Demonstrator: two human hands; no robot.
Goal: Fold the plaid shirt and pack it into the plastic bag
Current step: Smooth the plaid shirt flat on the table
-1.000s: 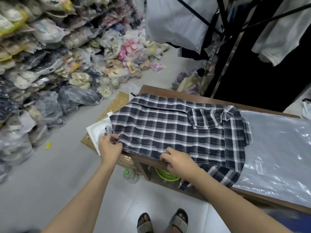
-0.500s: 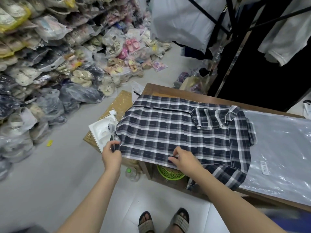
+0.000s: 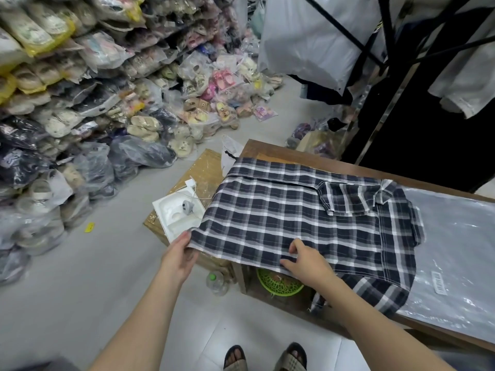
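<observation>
Navy plaid shirt (image 3: 294, 215) edge now lifted, left hand (image 3: 178, 254) and right hand (image 3: 308, 263) fingers still pinching it.

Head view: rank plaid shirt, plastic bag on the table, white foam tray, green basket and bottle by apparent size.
1. plaid shirt.
2. plastic bag, partly under the shirt and cut off by the frame.
3-4. white foam tray and green basket: both partly hidden, too close to rank.
5. bottle.

To my right the way lies open over the flat plastic bag (image 3: 455, 236) spread on the table (image 3: 270, 151), but left of the plaid shirt (image 3: 294, 218) a white foam tray (image 3: 171, 215) on a cardboard box (image 3: 209, 170) sits close, and a clothes rack (image 3: 387, 36) rises behind the table.
</observation>
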